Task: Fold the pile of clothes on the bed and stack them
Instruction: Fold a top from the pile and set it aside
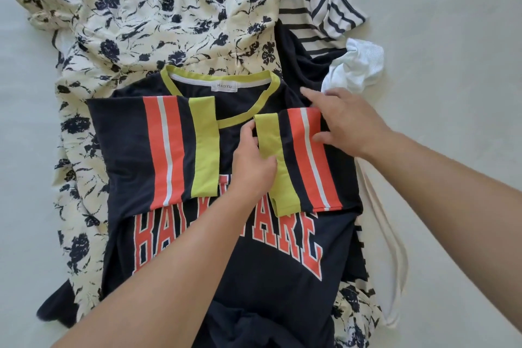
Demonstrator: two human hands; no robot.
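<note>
Both hands on navy t-shirt [234, 263], sleeves folded in.
Left hand [251, 161] pinches right sleeve cuff [271, 155]; right hand [347, 124] presses at 3 o'clock.

A pale grey, smooth bed surface [452, 22] carries everything. Spread widest on it is a cream crinkled garment with a navy flower print [147, 17]. To that garment's right lie a white and navy striped top [324, 0], a crumpled white textured cloth [358, 65], and nearer, a long white fabric strap [392, 248].
</note>
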